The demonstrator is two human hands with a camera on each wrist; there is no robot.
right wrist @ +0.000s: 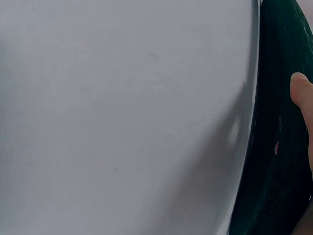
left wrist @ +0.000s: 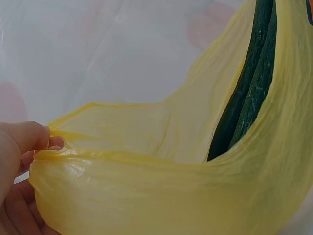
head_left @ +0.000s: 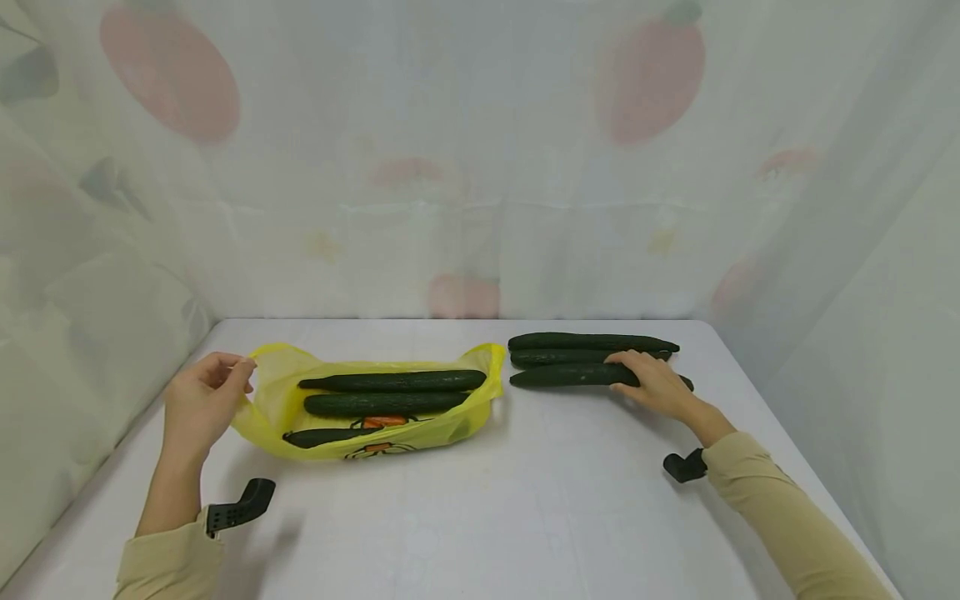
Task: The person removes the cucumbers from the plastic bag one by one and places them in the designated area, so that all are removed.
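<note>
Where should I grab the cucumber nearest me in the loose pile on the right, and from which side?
Probably around its middle, from above. The nearest cucumber lies flat and lengthwise on the table, its near side open, with two more cucumbers close behind. The right hand already rests on its right part; shifting it toward the centre should keep the long cucumber level.

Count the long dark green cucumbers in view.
6: three long dark green cucumbers inside the yellow plastic bag, three bare on the white table; more may hide.

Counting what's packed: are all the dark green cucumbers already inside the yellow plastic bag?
No: three dark green cucumbers lie on the white table right of the yellow plastic bag.
</note>
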